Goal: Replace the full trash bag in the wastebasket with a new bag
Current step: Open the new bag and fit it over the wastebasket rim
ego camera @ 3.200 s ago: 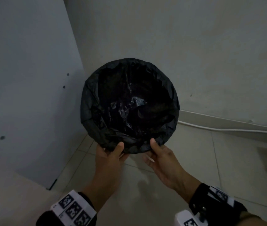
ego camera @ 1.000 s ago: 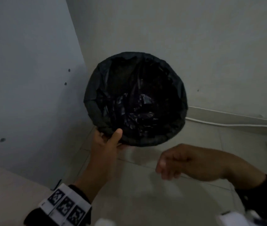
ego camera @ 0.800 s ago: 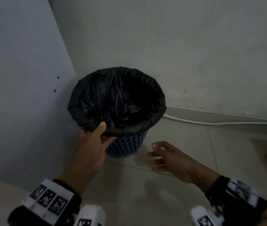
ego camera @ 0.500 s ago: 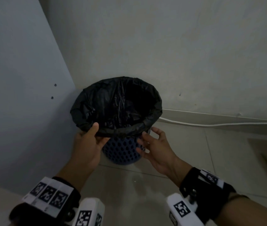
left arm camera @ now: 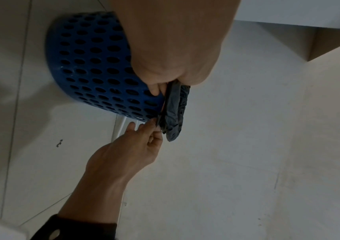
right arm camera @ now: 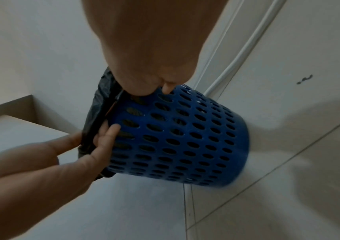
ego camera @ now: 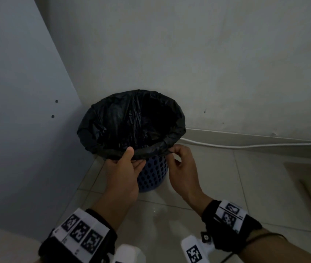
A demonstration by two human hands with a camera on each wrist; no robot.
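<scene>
At the far left stands a grey-blue panel point(ego camera: 18, 111) that meets the pale wall point(ego camera: 188, 54) in a corner. In this corner, on the tiled floor point(ego camera: 264, 186), stands the blue wastebasket point(ego camera: 151, 177) with round holes in its side. A black trash bag point(ego camera: 113, 130) lines it, and the bag's edge is folded down over the rim. The left hand point(ego camera: 124, 173) holds the near part of the rim: its thumb lies on top of the folded bag and its fingers are curled under, against the blue side. Just to the right, the right hand point(ego camera: 182, 168) pinches the folded bag edge at the near right part of the rim. Both wrists carry black bands with printed markers. Further right, a white cable point(ego camera: 245, 146) runs along the bottom of the wall.
</scene>
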